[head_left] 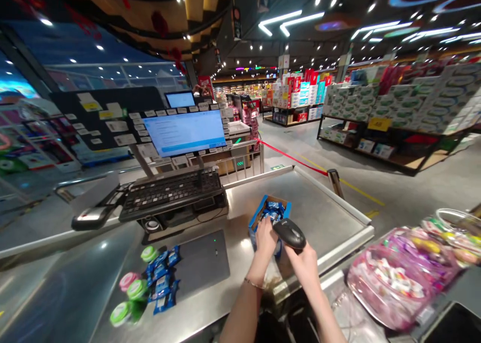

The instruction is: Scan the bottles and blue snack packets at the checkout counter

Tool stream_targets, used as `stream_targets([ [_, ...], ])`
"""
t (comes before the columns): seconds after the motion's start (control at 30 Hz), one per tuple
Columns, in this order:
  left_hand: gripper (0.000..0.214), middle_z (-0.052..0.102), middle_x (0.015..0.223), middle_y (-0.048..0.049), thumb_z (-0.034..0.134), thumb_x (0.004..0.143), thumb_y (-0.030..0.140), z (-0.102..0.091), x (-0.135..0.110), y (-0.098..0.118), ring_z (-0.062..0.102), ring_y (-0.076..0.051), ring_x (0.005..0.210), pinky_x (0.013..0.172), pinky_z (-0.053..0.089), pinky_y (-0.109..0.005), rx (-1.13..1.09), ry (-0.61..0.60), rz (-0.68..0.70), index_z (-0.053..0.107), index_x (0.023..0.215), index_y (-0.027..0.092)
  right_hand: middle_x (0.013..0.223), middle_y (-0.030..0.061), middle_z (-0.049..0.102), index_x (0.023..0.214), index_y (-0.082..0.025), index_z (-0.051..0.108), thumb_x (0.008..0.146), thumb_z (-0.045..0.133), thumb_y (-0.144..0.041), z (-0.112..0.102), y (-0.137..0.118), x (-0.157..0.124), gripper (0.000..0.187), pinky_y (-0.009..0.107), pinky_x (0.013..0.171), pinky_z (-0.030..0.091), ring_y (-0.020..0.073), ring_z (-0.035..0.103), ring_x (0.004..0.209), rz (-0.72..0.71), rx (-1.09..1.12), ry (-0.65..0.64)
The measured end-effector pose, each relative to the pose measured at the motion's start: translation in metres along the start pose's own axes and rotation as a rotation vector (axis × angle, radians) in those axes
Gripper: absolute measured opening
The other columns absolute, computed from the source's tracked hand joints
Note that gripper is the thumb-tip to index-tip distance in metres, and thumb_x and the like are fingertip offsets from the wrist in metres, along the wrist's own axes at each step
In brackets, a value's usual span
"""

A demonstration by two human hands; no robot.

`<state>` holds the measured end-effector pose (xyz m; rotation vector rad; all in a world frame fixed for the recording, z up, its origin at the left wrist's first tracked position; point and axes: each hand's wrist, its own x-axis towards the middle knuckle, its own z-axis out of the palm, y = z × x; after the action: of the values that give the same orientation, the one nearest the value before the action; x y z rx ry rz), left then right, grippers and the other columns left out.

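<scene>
My right hand [306, 263] is wrapped round a black handheld barcode scanner [290, 233], its head over the right side of a blue open-topped box [255, 217]. Several blue shiny packets [276, 208] lie inside that box. My left hand [265, 236] reaches over the near side of the box with fingers bent down among the packets; what they grip is hidden. More blue packets [162, 283] lie in a loose row on the metal counter [210, 303] to the left. Beside them stand several small tubs with green lids [137, 289] and one with a pink lid [129, 281].
A dark flat pad [205, 258] is set in the counter. Behind it are a keyboard [175, 192] and a lit monitor [186, 132]. Pink bagged goods [391, 278] stand at the right. A red belt [293, 157] runs to a post [334, 182]; stacked shelves [398, 107] lie beyond.
</scene>
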<state>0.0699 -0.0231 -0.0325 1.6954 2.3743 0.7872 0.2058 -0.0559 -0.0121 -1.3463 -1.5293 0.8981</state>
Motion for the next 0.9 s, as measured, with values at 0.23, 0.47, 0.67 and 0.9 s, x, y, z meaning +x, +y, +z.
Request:
stream_targets([
  [0.23, 0.041, 0.061, 0.119, -0.0142, 0.032, 0.088, 0.015, 0.017, 0.009, -0.002, 0.05, -0.029, 0.117, 0.094, 0.043, -0.041, 0.208, -0.089, -0.077, 0.061, 0.116, 0.014, 0.077, 0.0109, 0.074, 0.087, -0.014, 0.068, 0.069, 0.058, -0.047, 0.007, 0.021, 0.007, 0.039, 0.034, 0.068, 0.053, 0.0286, 0.069, 0.079, -0.004, -0.002, 0.026],
  [0.47, 0.045, 0.055, 0.128, -0.0131, 0.042, 0.084, 0.018, 0.007, -0.005, -0.008, 0.049, -0.025, 0.118, 0.102, 0.037, -0.039, 0.062, 0.028, 0.029, 0.052, 0.128, 0.015, 0.079, 0.0122, 0.074, 0.088, -0.013, 0.068, 0.068, 0.057, -0.051, 0.003, 0.02, 0.005, 0.044, 0.035, 0.07, 0.053, 0.0296, 0.068, 0.081, 0.051, 0.001, 0.004],
  [0.67, 0.044, 0.057, 0.125, -0.0083, 0.052, 0.082, 0.024, -0.023, -0.029, -0.02, 0.051, -0.021, 0.117, 0.102, 0.04, -0.036, -0.235, 0.207, 0.13, 0.052, 0.126, 0.019, 0.085, 0.0101, 0.074, 0.091, -0.015, 0.067, 0.07, 0.056, -0.047, -0.01, -0.002, -0.008, 0.04, 0.035, 0.072, 0.053, 0.0284, 0.068, 0.083, -0.027, 0.016, -0.082],
  [0.9, 0.041, 0.058, 0.122, -0.0081, 0.054, 0.082, 0.021, -0.059, -0.06, -0.046, 0.053, -0.019, 0.114, 0.1, 0.043, -0.037, -0.335, 0.405, 0.121, 0.052, 0.123, 0.02, 0.083, 0.0077, 0.074, 0.095, -0.016, 0.067, 0.071, 0.054, -0.04, -0.011, -0.038, -0.039, 0.036, 0.032, 0.069, 0.051, 0.026, 0.068, 0.08, -0.115, -0.087, -0.211],
])
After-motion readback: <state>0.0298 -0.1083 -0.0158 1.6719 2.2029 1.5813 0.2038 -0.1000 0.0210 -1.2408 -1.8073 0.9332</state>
